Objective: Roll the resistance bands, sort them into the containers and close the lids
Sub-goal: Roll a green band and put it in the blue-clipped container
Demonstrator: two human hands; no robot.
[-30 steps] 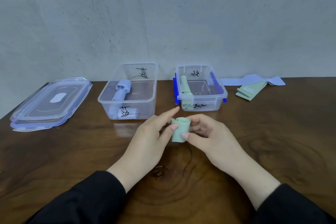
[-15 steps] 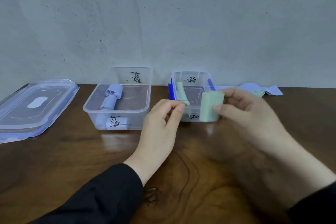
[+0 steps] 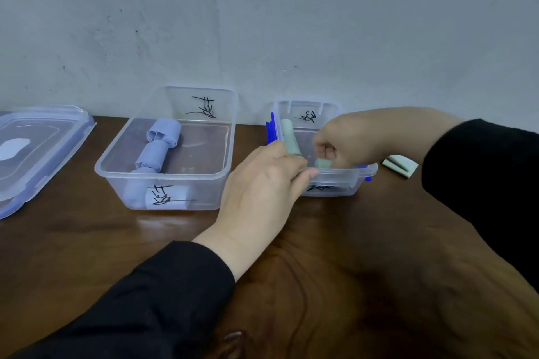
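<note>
Sorting is under way: the right hand [image 3: 339, 140] pinches a rolled green band [image 3: 323, 163] inside the right container [image 3: 335, 176] (beside another green roll [image 3: 289, 137]). The left hand [image 3: 262, 183], fingers loosely curled, touches its near rim. Next, let go and fetch the folded band [image 3: 401, 165] on the counter [image 3: 350, 256].

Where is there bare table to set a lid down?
Bare wood shows on the table in front of the left container, between its front wall and the left sleeve. Crowded: the right container, where the left hand and right hand meet; stacked lids fill the far left.
</note>
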